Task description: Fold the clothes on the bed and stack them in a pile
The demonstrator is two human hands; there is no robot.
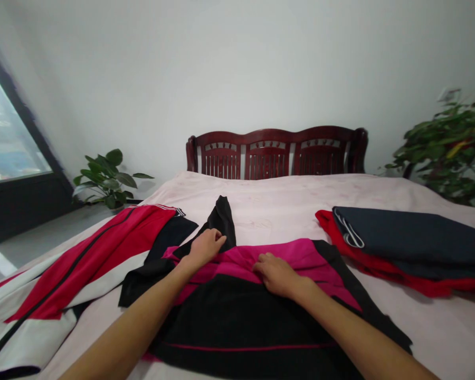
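garment [229, 316], black and magenta, stretched wide across the bed [285, 200], left to right! left hand [206, 245], half curled, sits over its far edge, nearer the black sleeve [224, 217] that points toward the headboard [267, 153]; right hand [277, 274], part closed, rests on the magenta panel [296, 252]. whether either one pinches cloth, can't tell.

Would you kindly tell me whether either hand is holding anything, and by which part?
The right hand touches the magenta-and-black cloth garment on its magenta panel; the left hand is by a black sleeve. Whether either grips it cannot be told.
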